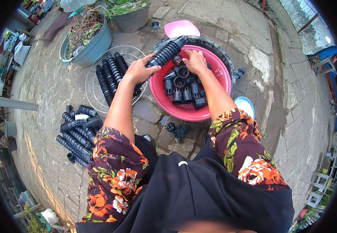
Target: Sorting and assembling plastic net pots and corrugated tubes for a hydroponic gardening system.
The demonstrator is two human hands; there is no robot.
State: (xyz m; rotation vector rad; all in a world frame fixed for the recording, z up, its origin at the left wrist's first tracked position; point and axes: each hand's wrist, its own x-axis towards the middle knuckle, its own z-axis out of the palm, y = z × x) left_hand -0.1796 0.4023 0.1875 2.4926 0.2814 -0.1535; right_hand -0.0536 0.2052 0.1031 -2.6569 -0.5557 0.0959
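Note:
My left hand (139,70) is wrapped round the near end of a long stack of nested black net pots (165,53). The stack slants up to the right, across the rim of a red basin (151,86). My right hand (196,61) is over the basin's far side, its fingers curled at a single black net pot (178,60); its grip is partly hidden. Several loose net pots (187,94) lie jumbled in the basin. Left of it, a white wire basket (92,96) holds several more stacks of nested pots (114,70).
More stacked black pots (77,136) lie heaped on the paving at left. A dark mesh clump (181,131) and a small pot (170,126) lie before the basin. A pink dish (182,28), a light-blue bowl (245,105) and a blue-green planter (94,48) stand around.

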